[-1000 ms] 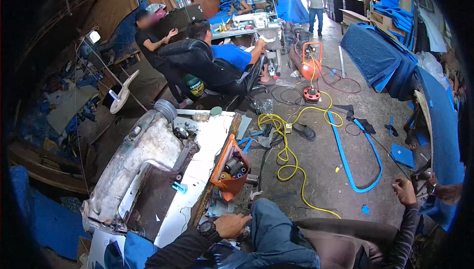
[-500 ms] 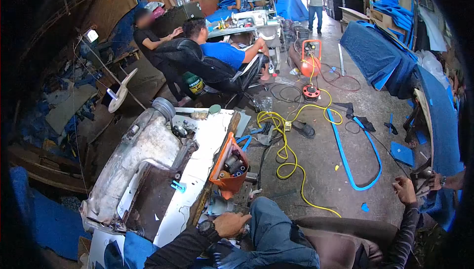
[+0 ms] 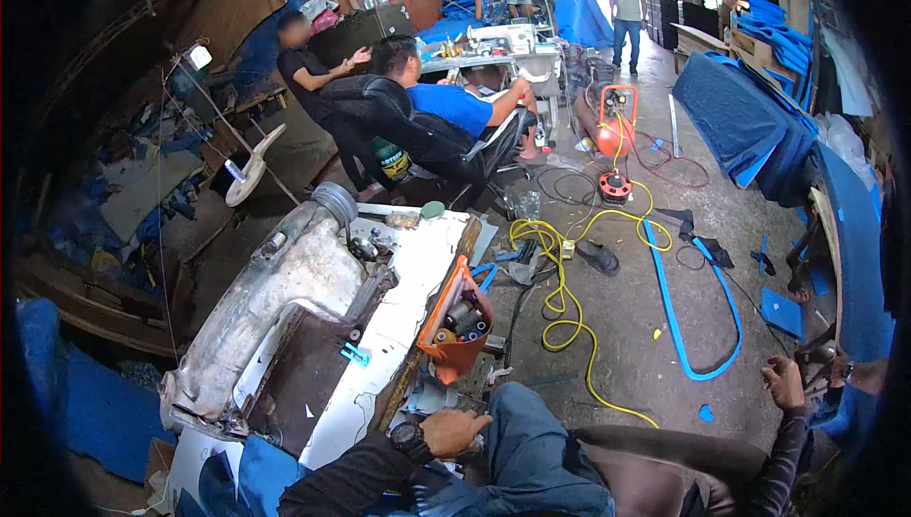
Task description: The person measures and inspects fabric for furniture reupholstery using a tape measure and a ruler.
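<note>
Person's left hand point(image 3: 454, 433) lies at the knee point(image 3: 517, 413), likely for rest; palm hidden, cannot tell whether that grip holds anything; right hand point(image 3: 783, 382) is out at right, grip half curled, nothing seen in it; sewing machine point(image 3: 270, 304) stands left on the white surface point(image 3: 418, 249); orange bin point(image 3: 457, 362) of spools point(image 3: 465, 316) sits at its right edge, presumably for easy reach.

The bin point(image 3: 454, 360) is orange, the cord point(image 3: 533, 226) yellow, the strip point(image 3: 669, 313) blue.
</note>
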`<state>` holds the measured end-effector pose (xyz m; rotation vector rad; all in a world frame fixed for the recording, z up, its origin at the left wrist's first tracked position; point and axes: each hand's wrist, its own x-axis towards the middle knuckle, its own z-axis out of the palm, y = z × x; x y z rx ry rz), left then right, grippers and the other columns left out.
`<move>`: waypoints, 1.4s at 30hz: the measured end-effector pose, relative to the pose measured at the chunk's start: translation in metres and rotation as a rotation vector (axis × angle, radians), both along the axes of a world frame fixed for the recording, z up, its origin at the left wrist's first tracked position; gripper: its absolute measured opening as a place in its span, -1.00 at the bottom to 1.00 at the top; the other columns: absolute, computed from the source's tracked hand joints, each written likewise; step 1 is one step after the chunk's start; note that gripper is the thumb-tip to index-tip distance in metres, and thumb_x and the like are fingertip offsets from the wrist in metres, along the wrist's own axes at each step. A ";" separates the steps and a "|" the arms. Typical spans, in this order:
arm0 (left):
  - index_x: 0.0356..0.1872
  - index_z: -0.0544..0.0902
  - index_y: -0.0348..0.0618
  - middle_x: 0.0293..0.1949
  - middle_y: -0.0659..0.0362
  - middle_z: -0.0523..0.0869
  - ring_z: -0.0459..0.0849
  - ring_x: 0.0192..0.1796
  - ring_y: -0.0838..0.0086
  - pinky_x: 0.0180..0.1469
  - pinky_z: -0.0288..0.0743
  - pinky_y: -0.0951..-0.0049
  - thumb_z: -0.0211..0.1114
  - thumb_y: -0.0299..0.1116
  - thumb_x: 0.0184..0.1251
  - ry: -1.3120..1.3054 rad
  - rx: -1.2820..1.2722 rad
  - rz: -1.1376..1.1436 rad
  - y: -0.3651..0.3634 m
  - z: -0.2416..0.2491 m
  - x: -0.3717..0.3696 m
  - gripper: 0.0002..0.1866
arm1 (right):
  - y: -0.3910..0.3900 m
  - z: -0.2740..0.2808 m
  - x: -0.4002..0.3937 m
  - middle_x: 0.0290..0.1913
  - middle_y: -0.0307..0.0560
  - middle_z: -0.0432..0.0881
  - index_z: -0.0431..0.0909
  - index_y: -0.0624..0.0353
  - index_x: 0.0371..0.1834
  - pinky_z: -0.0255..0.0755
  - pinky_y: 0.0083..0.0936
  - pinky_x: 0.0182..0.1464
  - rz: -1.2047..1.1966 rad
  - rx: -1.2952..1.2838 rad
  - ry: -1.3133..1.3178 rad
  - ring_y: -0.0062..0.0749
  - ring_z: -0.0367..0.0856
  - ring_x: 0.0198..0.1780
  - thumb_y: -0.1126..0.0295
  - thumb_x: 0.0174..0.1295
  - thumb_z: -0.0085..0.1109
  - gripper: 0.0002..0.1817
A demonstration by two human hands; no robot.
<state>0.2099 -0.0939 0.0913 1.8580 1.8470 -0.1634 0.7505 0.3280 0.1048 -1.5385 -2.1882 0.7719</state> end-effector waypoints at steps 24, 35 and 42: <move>0.41 0.36 -0.16 0.00 -0.14 0.67 0.72 -0.02 -0.06 -0.01 0.65 0.04 0.29 -0.18 0.41 0.007 -0.061 0.003 0.003 0.009 0.002 -0.38 | 0.002 -0.006 0.003 -0.49 0.10 0.66 0.61 0.51 -0.08 0.48 -0.36 -0.38 0.003 0.061 -0.008 -0.29 0.65 -0.48 0.45 0.19 0.29 -0.68; 0.40 0.38 -0.18 -0.02 -0.14 0.68 0.73 -0.03 -0.05 -0.03 0.65 0.03 0.32 -0.12 0.39 0.010 -0.035 0.003 0.002 0.004 0.001 -0.35 | 0.004 -0.008 0.005 -0.44 0.15 0.69 0.61 0.51 -0.07 0.51 -0.34 -0.32 -0.001 0.000 0.040 -0.23 0.69 -0.40 0.40 0.20 0.30 -0.65; 0.41 0.38 -0.13 -0.04 -0.12 0.67 0.74 -0.04 -0.05 -0.04 0.66 0.01 0.28 -0.12 0.42 0.009 -0.023 -0.006 -0.001 0.001 0.000 -0.38 | 0.013 -0.025 0.017 -0.46 0.06 0.65 0.59 0.51 -0.05 0.48 -0.41 -0.40 0.052 0.106 -0.027 -0.34 0.63 -0.46 0.46 0.23 0.28 -0.68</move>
